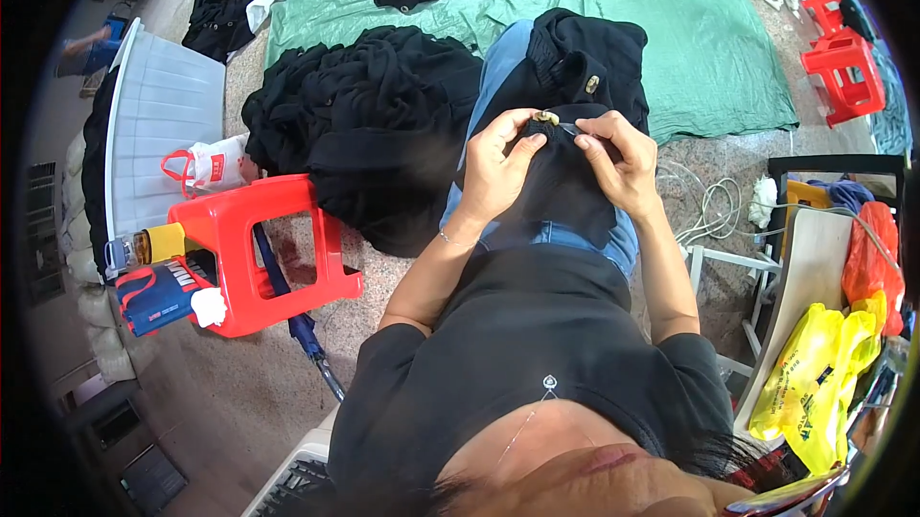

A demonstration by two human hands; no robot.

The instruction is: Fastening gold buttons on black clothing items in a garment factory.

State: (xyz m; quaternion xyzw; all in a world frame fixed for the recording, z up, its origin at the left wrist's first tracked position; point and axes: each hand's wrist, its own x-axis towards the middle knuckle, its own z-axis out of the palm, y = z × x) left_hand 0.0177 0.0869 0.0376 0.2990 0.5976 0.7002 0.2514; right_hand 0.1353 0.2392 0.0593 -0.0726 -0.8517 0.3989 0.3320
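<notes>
Black garment lies on our lap, beside the red stool, and our left hand pinches its small button while our right hand pinches the cloth, so we should keep it tight.

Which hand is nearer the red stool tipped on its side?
Left. The left hand pinches the black garment on the side facing the red stool; the right hand is beyond it, farther away.

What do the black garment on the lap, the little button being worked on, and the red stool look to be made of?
Black garment: soft matte cloth, probably knit; it folds and drapes.
Button: pale, glinting, likely metal or shiny plastic; too small to tell.
Red stool: glossy moulded plastic, one piece with smooth rounded edges.
</notes>
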